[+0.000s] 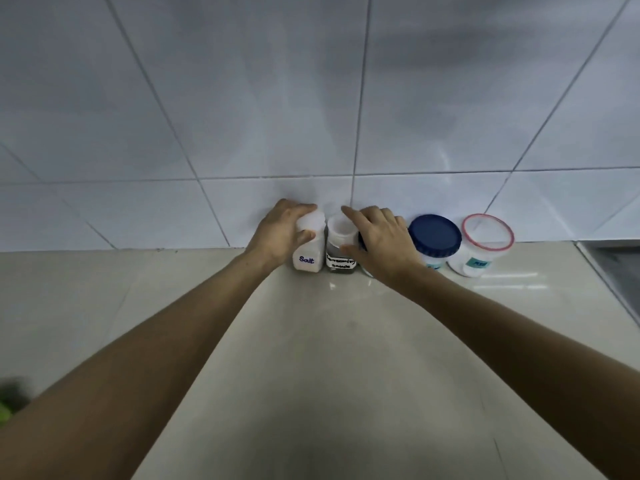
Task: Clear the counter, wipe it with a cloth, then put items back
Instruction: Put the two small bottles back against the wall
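Several jars stand in a row against the tiled wall at the back of the beige counter (311,341). My left hand (280,233) is wrapped around the white-capped salt jar (308,258), labelled "Salt", at the left end of the row. Beside it stands a dark jar (341,258) with a white lid and a handwritten label; my right hand (381,240) closes on it, with thumb and fingers around its lid. Behind my right hand a further jar is mostly hidden. To the right stand a blue-lidded jar (434,237) and a red-rimmed clear tub (486,244).
White wall tiles (311,98) rise straight behind the jars. A steel sink edge (620,268) lies at the far right. Something green and blurred (7,407) shows at the left edge.
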Demonstrator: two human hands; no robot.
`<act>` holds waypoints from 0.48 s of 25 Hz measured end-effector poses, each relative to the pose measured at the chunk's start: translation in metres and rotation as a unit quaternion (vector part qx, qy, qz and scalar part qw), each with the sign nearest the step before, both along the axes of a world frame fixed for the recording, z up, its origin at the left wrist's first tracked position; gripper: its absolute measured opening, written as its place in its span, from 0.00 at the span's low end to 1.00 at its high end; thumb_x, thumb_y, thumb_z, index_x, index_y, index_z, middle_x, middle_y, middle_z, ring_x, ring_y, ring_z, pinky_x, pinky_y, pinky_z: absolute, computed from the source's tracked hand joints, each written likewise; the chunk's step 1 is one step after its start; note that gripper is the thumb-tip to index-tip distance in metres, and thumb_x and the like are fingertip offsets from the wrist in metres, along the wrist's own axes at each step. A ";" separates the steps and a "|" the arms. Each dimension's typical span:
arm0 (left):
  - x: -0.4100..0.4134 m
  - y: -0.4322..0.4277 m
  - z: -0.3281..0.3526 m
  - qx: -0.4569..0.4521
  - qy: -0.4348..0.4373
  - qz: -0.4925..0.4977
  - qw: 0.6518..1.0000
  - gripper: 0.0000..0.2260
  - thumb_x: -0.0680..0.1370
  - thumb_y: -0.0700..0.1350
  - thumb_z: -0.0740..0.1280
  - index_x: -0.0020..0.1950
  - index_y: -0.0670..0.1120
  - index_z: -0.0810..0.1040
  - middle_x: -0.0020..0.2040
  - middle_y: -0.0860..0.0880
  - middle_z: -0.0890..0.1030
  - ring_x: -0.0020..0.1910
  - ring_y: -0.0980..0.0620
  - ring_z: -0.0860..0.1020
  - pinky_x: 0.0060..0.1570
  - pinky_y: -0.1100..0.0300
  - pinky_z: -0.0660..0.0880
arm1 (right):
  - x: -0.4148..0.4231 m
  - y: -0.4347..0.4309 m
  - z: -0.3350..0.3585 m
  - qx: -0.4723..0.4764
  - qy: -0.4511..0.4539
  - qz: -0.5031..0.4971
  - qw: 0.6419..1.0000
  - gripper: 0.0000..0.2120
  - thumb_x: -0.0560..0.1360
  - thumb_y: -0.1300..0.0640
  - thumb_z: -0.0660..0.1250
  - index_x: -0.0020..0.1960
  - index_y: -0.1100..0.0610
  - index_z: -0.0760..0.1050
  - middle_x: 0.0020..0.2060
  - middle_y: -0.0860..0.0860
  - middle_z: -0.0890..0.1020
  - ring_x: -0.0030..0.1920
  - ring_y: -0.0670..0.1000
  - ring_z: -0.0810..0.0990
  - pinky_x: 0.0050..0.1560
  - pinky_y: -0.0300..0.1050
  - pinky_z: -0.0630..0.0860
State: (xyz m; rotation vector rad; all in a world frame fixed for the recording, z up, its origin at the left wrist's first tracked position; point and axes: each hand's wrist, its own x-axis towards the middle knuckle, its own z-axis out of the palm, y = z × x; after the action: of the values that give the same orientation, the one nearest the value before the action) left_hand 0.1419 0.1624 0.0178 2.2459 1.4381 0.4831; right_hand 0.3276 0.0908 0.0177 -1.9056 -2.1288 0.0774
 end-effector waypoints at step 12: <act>-0.125 -0.217 -0.058 0.044 -0.072 0.150 0.985 0.16 0.78 0.50 0.58 0.64 0.48 0.73 0.59 0.48 0.73 0.58 0.49 0.75 0.57 0.54 0.75 | -0.131 -0.115 -0.054 -0.106 0.273 0.136 0.946 0.08 0.75 0.55 0.68 0.54 0.53 0.78 0.49 0.46 0.74 0.45 0.38 0.74 0.48 0.27 0.68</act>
State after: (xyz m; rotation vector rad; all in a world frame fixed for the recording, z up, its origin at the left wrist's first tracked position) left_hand 0.0164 -0.0544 -0.0404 2.0178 1.7146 0.8022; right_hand 0.1970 -0.0245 -0.0363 -1.4396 -2.0189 0.8201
